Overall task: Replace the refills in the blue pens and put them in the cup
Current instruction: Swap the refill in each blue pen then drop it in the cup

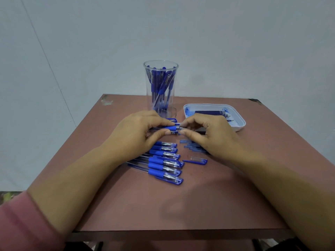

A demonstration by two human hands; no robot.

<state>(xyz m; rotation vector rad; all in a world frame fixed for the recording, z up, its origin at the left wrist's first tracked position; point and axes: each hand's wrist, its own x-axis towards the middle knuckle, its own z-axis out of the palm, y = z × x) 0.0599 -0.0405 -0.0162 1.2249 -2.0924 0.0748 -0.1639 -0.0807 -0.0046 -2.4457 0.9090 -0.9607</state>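
Clear cup (160,87) at 12 o'clock on the brown surface (181,205), upright, holding many blue pens standing on end and leaning against one another. White tray (241,122) at 1 o'clock, just right of the cup, containing dark refills (211,112) laid side by side with tips to the right; blue ink stains mark its floor.

Centre: a pen (170,128) held level above the surface, between cup and pen row. Left hand (139,131), fingers clenched on the blue grip section; right hand (208,132), fingers pinched at the pen's tip end. Whether the right fingers grip the tip piece or a refill cannot be told.

Beneath the hands, toward 6 o'clock: a row of capped pens (163,162) lying parallel, caps to the right, partly covered by the left wrist. At 3 o'clock of this row, a loose cap (198,161) lies alone; just beyond it, a few thin blue pieces (190,146), partly hidden under the right hand. A pink sleeve (20,223) shows at 7 o'clock.
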